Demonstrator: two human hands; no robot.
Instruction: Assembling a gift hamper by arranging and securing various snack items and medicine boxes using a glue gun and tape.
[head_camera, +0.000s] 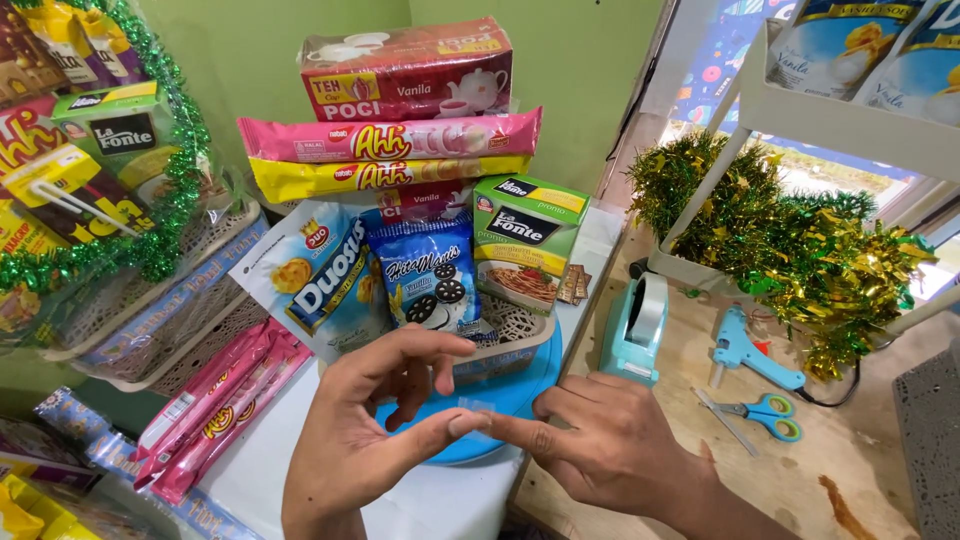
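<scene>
My left hand (375, 425) and my right hand (600, 440) meet in front of me, pinching a small piece of clear tape (477, 412) between fingertips. Just beyond them a blue round plate (520, 385) carries a woven basket (510, 335) packed with snack packets: a dark blue cookie pack (430, 275), a light blue biscuit pack (320, 280), a green pasta box (525, 240), pink and yellow wafer packs (390, 140) and a red tea box (410, 70) on top.
A teal tape dispenser (638, 330), a blue glue gun (750, 350) and teal scissors (765, 412) lie on the wooden table at right. Green-gold tinsel (790, 250) drapes a white rack. Another tinsel-trimmed basket (120, 190) stands left; pink packets (225, 405) lie below.
</scene>
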